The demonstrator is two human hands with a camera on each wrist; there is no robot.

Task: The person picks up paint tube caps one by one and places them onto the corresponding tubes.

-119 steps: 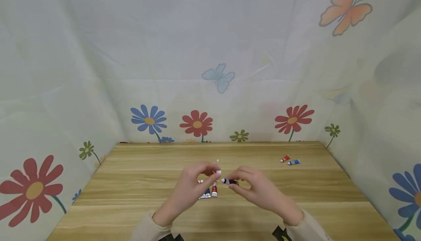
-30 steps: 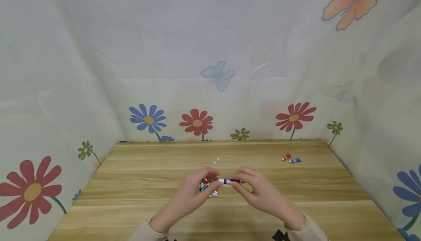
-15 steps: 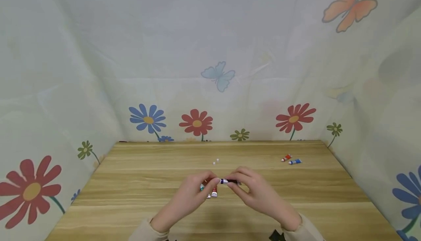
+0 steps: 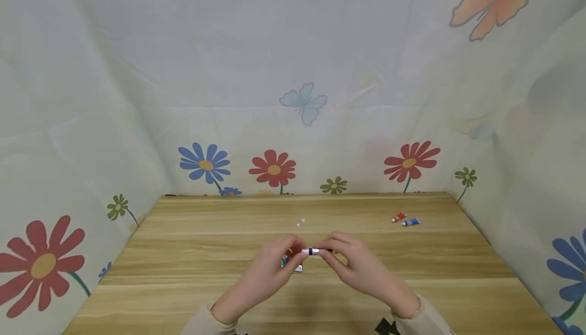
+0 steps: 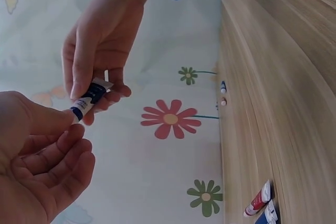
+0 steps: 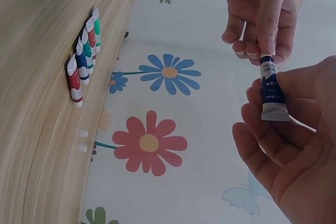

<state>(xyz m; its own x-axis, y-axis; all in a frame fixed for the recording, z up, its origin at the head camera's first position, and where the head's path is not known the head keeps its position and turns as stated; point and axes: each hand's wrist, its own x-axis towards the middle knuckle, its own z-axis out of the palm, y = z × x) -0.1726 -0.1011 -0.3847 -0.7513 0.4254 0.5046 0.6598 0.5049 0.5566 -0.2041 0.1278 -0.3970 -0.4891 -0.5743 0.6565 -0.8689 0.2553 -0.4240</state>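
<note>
A small dark blue paint tube (image 4: 313, 251) is held level above the table between both hands. My right hand (image 4: 354, 259) grips its body between thumb and fingers, and the flat crimped end shows in the right wrist view. At the white cap end, my left hand (image 4: 270, 264) pinches with thumb and forefinger, mostly covering the cap. In the left wrist view the left hand's other fingers (image 5: 68, 166) are loosely bent. Several more paint tubes lie in a row below the left hand, among them a red tube (image 6: 75, 82) and a blue tube (image 6: 82, 61).
Two small white caps (image 4: 300, 222) lie on the wooden table (image 4: 206, 233) beyond the hands. At the back right are a red tube (image 4: 399, 217) and a blue tube (image 4: 411, 222). A flowered cloth (image 4: 229, 121) encloses the table's back and sides.
Four seconds ago the left hand held a white piece apart from the tube and one cap lay on the table. Now two caps lie there and the left fingers are on the tube's end.
</note>
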